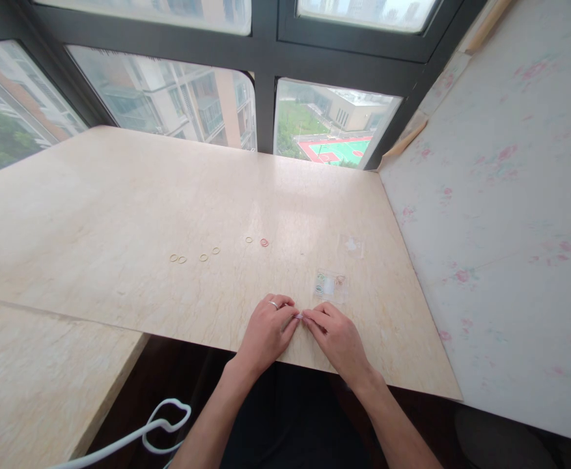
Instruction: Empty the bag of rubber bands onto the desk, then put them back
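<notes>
My left hand [269, 329], with a ring on one finger, is closed in a pinch on a small, thin purplish band [298, 316]. Fingertips of my right hand [336, 333] pinch its other side; most of the band is hidden by the fingers. Just beyond my right hand lies a clear plastic box [331, 298] holding green and brownish rings in separate corners. Farther off on the stone surface are a red ring [264, 243], perhaps more than one together, and a yellowish ring [249, 240]. Several more yellowish rings [204, 258] are spread to the left.
A clear plastic lid or tray [352, 246] lies behind the box. The pale stone ledge [94, 215] runs to dark-framed windows [265, 111], with a flowered wall [500, 228] on the right. Below the ledge at left hangs a white cable [119, 443].
</notes>
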Motion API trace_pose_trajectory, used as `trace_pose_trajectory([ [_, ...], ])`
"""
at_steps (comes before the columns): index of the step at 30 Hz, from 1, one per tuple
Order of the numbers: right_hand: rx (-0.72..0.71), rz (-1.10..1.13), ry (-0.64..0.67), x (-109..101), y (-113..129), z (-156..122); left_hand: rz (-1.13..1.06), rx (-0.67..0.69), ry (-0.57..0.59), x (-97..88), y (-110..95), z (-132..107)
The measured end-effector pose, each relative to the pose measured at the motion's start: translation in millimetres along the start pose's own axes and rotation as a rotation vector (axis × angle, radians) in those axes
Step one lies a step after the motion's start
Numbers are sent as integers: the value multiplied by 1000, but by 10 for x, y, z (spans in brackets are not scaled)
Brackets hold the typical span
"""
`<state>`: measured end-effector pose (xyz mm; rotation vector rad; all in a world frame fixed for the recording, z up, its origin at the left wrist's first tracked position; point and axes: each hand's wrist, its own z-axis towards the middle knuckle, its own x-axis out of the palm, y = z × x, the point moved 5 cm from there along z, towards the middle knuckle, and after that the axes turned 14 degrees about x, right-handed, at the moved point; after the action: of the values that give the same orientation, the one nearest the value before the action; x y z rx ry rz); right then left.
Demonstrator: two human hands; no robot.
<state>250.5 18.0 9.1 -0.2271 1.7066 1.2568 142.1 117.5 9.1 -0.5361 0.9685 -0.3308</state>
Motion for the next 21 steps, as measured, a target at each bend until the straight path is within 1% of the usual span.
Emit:
trace_pose_trajectory([
  [6, -18, 48, 34, -32, -16, 16, -43, -28, -10, 3, -12, 8],
  [11, 13, 174, 126, -100, -14, 27, -163, -115, -49, -32, -33, 24],
  [14, 11, 274, 166, -132, -11, 19, -276, -176, -74, -33, -71, 55],
  [17, 14, 359, 163, -170, -33, 8, -393, -236, -74, 1, -112, 88],
  [21, 58, 432, 131, -224, -105, -22, -514, -291, -41, 69, -145, 103],
])
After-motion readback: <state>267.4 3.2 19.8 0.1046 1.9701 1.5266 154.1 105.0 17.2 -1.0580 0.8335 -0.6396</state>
